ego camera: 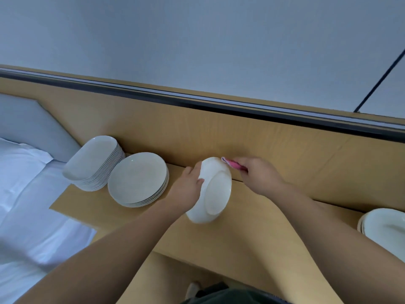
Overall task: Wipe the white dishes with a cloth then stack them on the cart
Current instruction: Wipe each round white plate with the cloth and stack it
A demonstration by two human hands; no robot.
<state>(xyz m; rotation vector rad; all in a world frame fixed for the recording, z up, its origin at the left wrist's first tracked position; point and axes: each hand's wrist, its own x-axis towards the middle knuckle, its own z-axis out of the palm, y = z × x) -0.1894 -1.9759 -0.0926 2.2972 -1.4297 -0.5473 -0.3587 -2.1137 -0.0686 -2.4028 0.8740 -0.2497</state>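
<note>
Wiping is the step in hand. The left hand [189,183] grips the white dish [213,191] by its left edge and holds it tilted over the counter [252,227], underside toward the camera. The right hand [260,175] pinches the pink cloth [233,164] against the dish's top rim. Next, probably: run the cloth round the rim and across the base, with a firm grip. A stack of round plates [138,178] stands just left; no cart is identifiable.

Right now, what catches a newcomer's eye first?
A round white ceramic dish tilts at centre, held by the left hand; the right hand holds a pink cloth at its far rim. Left of it, stacked round white plates and stacked oblong white plates sit on the tan wooden counter.
</note>
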